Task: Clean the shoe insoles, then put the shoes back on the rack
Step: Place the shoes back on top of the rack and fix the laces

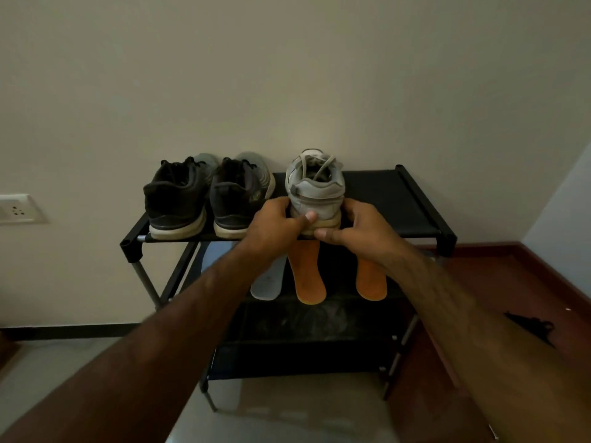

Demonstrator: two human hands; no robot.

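Observation:
A grey laced shoe [315, 183] stands heel toward me on the top shelf of the black shoe rack [399, 199]. My left hand [276, 223] grips its heel from the left, thumb on the back of the sole. My right hand [353, 225] grips the heel from the right, thumb under the sole edge. Two dark shoes [176, 199] [238, 195] stand side by side to the left on the same shelf. On the shelf below lie two orange insoles [308, 276] [371, 281] and a grey insole [267, 282], partly hidden by my arms.
The rack stands against a plain wall. A wall socket [17, 209] is at the left. The top shelf is bare to the right of the grey shoe. A small dark object [532, 324] lies on the reddish floor at the right.

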